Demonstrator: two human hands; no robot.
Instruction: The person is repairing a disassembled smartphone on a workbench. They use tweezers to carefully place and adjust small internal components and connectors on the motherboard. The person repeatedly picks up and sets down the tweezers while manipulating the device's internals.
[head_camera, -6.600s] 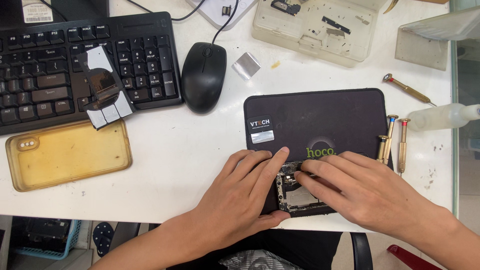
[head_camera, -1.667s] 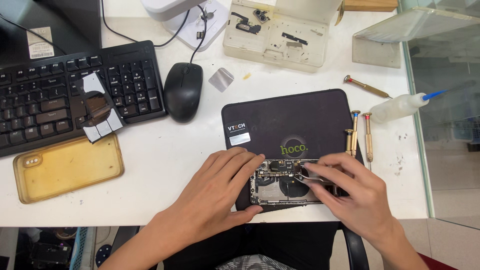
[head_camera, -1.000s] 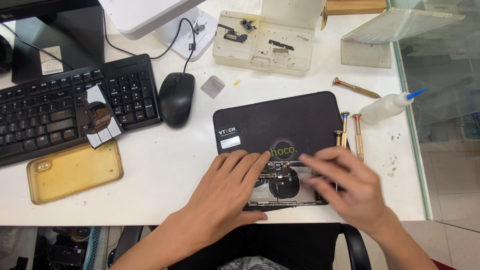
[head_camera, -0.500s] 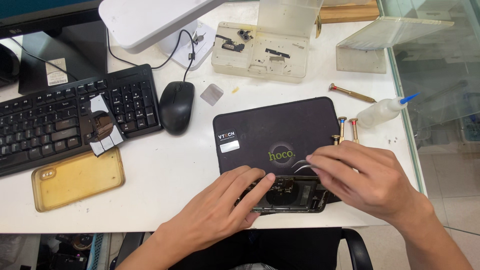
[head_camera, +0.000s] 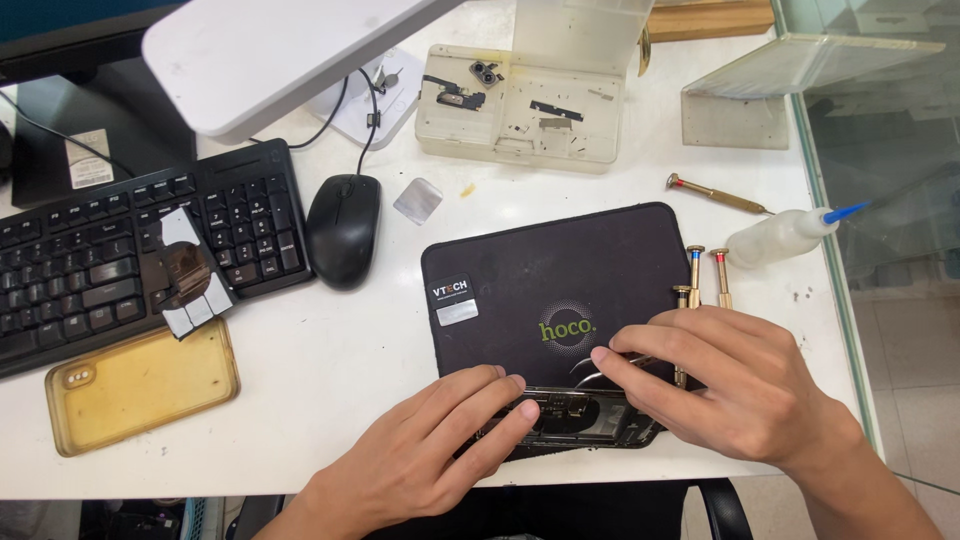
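Both hands have slid lower: left hand (head_camera: 430, 455) pins the opened phone (head_camera: 580, 420); right hand (head_camera: 740, 390) pinches tweezers (head_camera: 600, 372).

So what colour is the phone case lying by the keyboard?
Translucent yellow-amber phone case, in the head view.

Four screwdrivers (head_camera: 716, 193), one mouse (head_camera: 343, 229), one keyboard (head_camera: 120, 255), two hands (head_camera: 735, 385).
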